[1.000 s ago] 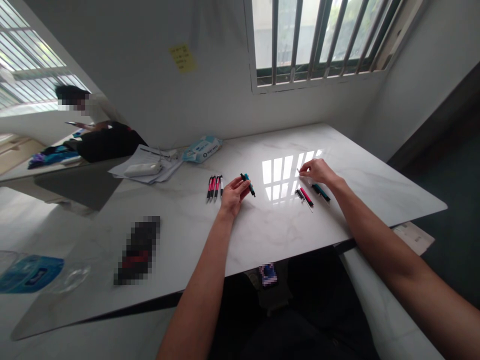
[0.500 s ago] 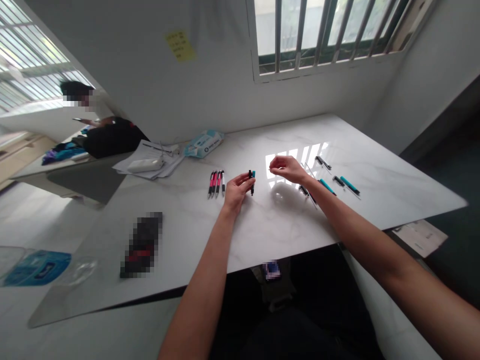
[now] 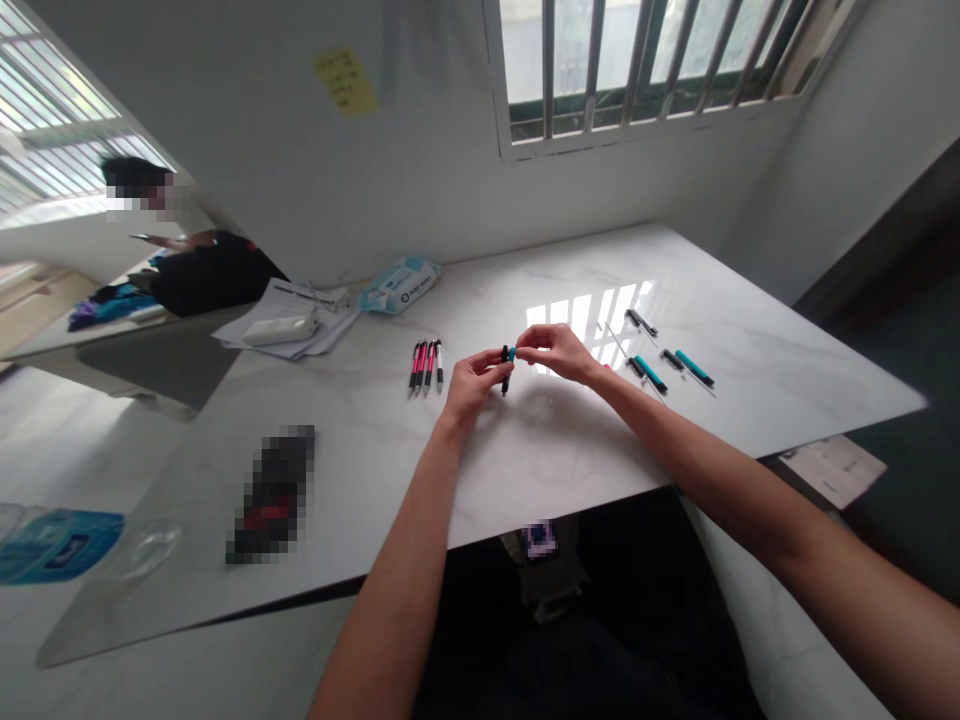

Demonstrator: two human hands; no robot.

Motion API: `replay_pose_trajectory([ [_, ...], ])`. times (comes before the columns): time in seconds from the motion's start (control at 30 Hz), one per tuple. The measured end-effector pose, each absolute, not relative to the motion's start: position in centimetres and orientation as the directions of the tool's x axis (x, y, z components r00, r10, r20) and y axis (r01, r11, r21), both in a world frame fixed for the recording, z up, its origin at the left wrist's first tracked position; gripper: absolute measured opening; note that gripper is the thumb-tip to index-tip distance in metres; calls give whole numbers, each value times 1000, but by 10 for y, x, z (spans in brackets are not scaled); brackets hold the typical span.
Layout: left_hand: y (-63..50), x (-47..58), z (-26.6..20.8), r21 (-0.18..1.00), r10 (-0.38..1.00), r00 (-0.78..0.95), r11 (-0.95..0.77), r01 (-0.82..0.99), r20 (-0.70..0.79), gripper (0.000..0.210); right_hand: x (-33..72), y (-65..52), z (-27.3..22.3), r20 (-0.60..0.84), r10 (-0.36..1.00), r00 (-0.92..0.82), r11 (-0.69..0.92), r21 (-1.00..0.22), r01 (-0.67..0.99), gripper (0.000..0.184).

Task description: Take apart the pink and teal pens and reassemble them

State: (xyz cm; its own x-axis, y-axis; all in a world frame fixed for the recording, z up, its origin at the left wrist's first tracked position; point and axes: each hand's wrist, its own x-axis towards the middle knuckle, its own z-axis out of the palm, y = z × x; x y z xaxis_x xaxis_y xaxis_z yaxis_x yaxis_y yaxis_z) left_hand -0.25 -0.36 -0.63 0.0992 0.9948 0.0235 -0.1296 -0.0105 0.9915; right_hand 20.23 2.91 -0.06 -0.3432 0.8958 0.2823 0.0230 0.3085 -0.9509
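Note:
Near the table's middle, my left hand (image 3: 474, 384) is closed around black and teal pen parts (image 3: 505, 384), held roughly upright. My right hand (image 3: 556, 352) meets it from the right, thumb and forefinger pinched at the top of the teal barrel (image 3: 512, 354). Anything small between those right fingertips is too tiny to make out. To the left lie several assembled pens (image 3: 427, 367), red-and-black ones and a white-and-black one, side by side. On the right are loose pen parts: teal barrels (image 3: 651, 374), black pieces (image 3: 671, 359) and thin refills (image 3: 616, 340).
A wipes packet (image 3: 401, 286) and papers (image 3: 289, 318) with a white object on top lie at the back left. A blurred dark object (image 3: 271, 495) and a plastic bottle (image 3: 60, 545) are at the front left. Another person (image 3: 202, 262) sits beyond the table.
My right hand has moved left and slightly down, from above the bare tabletop to the pen parts in my left hand. My left hand keeps its hold.

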Motion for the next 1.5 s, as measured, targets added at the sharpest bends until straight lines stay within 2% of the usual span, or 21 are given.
replay_pose_trajectory([
  [0.17,-4,-3,-6,992,994,104,-6,-127,20,53,203,31,-3,195,907,-374,185,-981,-61,44],
  [0.33,-3,-3,-8,992,996,81,-16,-127,27,55,205,29,-1,205,916,-344,188,-979,-84,50],
  [0.57,0,-4,-11,996,996,81,-25,-80,32,58,205,29,0,139,925,-353,113,-989,-95,35],
  [0.7,0,-4,-10,998,996,81,-39,-47,43,58,202,32,-5,176,935,-308,145,-982,-120,39],
  [0.83,-1,-5,-11,999,996,78,-31,-26,33,55,202,33,-5,234,942,-239,224,-972,-70,44],
  [1.0,-1,-5,-11,999,996,87,-31,-29,33,53,200,30,-2,210,942,-262,177,-973,-146,54],
  [1.1,-1,-4,-10,999,994,101,-36,-29,38,54,199,30,-2,220,932,-289,176,-969,-172,53],
  [1.27,-3,-3,-8,998,994,103,-34,-46,39,60,198,32,-5,260,942,-212,228,-960,-165,49],
  [1.5,-4,-2,-6,998,994,103,-29,-62,36,59,197,27,1,277,935,-222,245,-956,-162,48],
])
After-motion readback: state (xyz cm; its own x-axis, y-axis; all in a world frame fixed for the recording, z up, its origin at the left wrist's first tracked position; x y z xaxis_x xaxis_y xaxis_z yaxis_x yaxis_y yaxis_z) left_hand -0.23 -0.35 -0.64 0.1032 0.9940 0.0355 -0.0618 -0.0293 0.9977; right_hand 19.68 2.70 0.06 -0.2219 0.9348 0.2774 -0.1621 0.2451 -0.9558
